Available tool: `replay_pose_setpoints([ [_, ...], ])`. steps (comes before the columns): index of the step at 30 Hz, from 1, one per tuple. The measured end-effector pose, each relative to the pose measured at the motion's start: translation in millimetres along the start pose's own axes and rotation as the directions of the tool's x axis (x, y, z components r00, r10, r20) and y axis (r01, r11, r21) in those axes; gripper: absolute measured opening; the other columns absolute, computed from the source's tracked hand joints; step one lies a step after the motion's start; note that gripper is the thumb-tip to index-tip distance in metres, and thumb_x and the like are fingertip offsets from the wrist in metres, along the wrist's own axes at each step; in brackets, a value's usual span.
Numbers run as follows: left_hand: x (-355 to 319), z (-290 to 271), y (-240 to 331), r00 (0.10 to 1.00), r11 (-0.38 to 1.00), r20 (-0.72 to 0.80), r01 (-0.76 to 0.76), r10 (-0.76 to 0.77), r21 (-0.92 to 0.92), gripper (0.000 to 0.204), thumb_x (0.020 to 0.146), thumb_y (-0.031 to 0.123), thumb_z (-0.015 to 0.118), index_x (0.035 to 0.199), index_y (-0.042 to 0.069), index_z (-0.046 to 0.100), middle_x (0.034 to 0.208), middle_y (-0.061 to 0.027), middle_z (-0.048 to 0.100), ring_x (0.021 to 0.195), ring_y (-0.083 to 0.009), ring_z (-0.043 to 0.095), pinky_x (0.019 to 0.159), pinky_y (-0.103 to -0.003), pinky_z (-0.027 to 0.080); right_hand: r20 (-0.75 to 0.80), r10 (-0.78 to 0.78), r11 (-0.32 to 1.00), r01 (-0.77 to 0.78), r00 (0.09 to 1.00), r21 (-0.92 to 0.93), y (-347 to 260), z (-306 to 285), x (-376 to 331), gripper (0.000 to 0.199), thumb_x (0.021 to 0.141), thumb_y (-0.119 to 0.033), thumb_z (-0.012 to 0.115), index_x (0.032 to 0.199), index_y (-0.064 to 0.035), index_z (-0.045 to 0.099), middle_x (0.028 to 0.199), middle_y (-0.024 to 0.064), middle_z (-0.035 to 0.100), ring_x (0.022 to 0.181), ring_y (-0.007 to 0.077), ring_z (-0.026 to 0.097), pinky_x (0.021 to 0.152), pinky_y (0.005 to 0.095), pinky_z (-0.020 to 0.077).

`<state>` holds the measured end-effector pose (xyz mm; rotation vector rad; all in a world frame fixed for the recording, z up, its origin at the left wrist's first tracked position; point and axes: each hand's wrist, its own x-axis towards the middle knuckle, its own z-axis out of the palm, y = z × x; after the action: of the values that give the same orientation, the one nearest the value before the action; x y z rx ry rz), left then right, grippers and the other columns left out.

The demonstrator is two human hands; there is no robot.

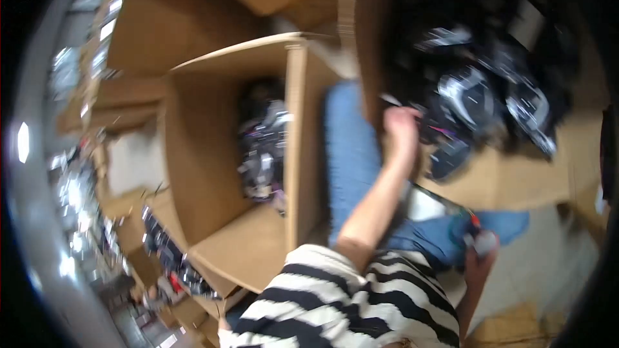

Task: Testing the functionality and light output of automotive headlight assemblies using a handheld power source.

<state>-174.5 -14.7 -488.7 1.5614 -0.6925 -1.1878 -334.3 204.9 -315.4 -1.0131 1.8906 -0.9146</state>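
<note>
My left hand [402, 127] reaches to the lower edge of a large cardboard box [500, 180] on the right. Its fingers look curled closed beside black items in clear plastic bags [467, 96]; blur hides what they hold. Lower right, over my jeans leg, my right hand [482, 254] is closed around a small grey and dark-teal handheld thing with a red part [469, 232], too smeared to name. Between my hands, a whitish flat piece [425, 206] shows by the box's edge.
An open cardboard box [219, 148] stands left of my leg [351, 148], with bagged dark items [264, 148] inside. More cartons [184, 16] are at the upper left. Bagged goods [171, 245] lie beyond the box, and a cardboard piece [509, 325] is at the lower right.
</note>
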Motion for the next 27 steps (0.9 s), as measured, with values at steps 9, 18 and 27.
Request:
replay_pose_setpoints([
  [9, -105, 14, 57, 0.433, 0.996, 0.901, 0.059, 0.036, -0.068, 0.020, 0.082, 0.019, 0.043, 0.089, 0.004, 0.054, 0.059, 0.0016, 0.048, 0.056, -0.0038, 0.041, 0.049, -0.019, 0.034, 0.055, 0.147, 0.949, -0.157, 0.988, 0.272, -8, -8, 3, 0.033, 0.067, 0.002, 0.047, 0.098, -0.0023, 0.039, 0.076, 0.0016, 0.041, 0.066, 0.0100, 0.042, 0.059, 0.0206, 0.0367],
  [18, -101, -20, 110, 0.099, 0.993, 0.989, 0.039, -0.112, 0.108, 0.014, 0.078, 0.008, 0.048, 0.088, 0.000, 0.054, 0.066, 0.0002, 0.048, 0.059, -0.0056, 0.040, 0.052, -0.019, 0.032, 0.266, 0.157, 0.809, -0.278, 0.951, 0.517, -46, -10, 14, 0.034, 0.066, -0.001, 0.053, 0.097, -0.0012, 0.041, 0.077, 0.0025, 0.047, 0.061, 0.0076, 0.047, 0.055, 0.0202, 0.0401],
  [27, -103, -8, 107, -0.158, 0.997, 0.986, 0.054, -0.054, 0.063, 0.010, 0.076, 0.007, 0.049, 0.079, 0.000, 0.055, 0.062, -0.0019, 0.046, 0.057, -0.0088, 0.038, 0.050, -0.021, 0.029, 0.215, 0.044, 0.851, -0.150, 0.976, 0.503, -48, -20, 16, 0.032, 0.067, 0.000, 0.050, 0.097, -0.0013, 0.041, 0.079, 0.0025, 0.047, 0.071, 0.0072, 0.044, 0.063, 0.0206, 0.0372],
])
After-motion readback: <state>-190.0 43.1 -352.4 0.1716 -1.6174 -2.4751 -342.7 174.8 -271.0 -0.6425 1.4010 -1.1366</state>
